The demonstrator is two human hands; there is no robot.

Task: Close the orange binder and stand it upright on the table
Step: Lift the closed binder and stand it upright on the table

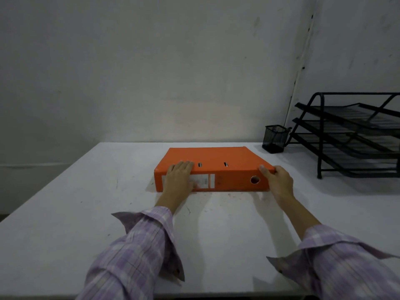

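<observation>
The orange binder (211,164) lies flat and closed on the white table (65,213), toward the far middle of it, with its spine and finger hole facing the person. So the closing looks done, and what remains, by this judgement, is to tip the binder up and stand it on end. The left hand (180,177) rests palm down over the near left part, fingers spread flat across the cover edge and the spine label, pressing rather than gripping. The right hand (278,179) wraps the near right corner, thumb on top and fingers curled around the end, a loose hold that seems ready to lift. To the right, well apart from the binder, a black mesh pen cup (274,138) looks empty, and beside it a black three-tier tray rack (355,135) stands against the wall; whether its tiers hold any paper cannot be told.
</observation>
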